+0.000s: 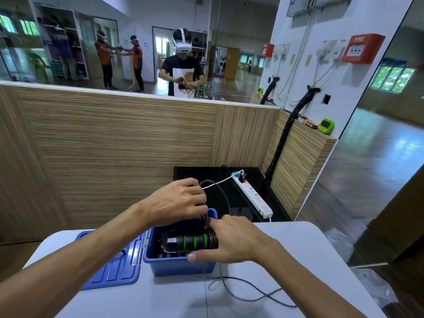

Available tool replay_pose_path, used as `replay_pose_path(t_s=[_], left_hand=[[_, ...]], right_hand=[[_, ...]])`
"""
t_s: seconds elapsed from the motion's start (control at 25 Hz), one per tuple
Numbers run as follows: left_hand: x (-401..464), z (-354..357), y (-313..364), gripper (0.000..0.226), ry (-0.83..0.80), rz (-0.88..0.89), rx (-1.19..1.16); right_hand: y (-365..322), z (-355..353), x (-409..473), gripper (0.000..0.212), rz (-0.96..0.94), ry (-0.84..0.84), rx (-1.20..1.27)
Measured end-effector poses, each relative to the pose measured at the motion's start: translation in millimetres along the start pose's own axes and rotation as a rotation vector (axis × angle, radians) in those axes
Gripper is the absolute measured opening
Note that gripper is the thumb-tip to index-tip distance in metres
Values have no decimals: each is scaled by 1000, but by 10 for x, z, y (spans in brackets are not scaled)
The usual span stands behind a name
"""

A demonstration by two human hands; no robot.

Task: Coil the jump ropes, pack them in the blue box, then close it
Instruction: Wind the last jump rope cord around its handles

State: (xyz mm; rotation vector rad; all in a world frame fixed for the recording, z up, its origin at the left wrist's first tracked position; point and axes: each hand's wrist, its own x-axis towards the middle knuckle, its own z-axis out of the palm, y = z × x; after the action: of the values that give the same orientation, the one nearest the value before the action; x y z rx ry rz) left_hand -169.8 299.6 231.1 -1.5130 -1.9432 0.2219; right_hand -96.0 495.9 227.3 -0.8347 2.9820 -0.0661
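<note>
A pale worktop [229,294] stands before a wood-grain wall, with coiling in progress over the open box.

The blue plastic box [181,265] already holds dark handles, its blue lid [114,267] lying alongside, not yet closed. The right hand [236,242] grips a black, green-ringed jump-rope handle [192,242] over the box; the left hand [179,200] pinches its thin black cord [247,292], which trails loose across the worktop.
</note>
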Motion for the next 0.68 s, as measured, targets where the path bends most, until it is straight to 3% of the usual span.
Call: replay_pose_path(t_s=[0.16, 0.36, 0.52, 0.68], left_hand=[[100, -70, 47, 17, 7, -25, 74], [107, -156, 98, 20, -64, -177, 3], [124, -257, 209, 17, 13, -323, -7], [188, -359, 374, 29, 2, -403, -43]], right_hand=[[-9, -6, 65, 84, 56, -40, -14], [-21, 36, 63, 82, 85, -34, -7], [16, 72, 35, 73, 167, 125, 103], [93, 78, 59, 65, 223, 294, 112]])
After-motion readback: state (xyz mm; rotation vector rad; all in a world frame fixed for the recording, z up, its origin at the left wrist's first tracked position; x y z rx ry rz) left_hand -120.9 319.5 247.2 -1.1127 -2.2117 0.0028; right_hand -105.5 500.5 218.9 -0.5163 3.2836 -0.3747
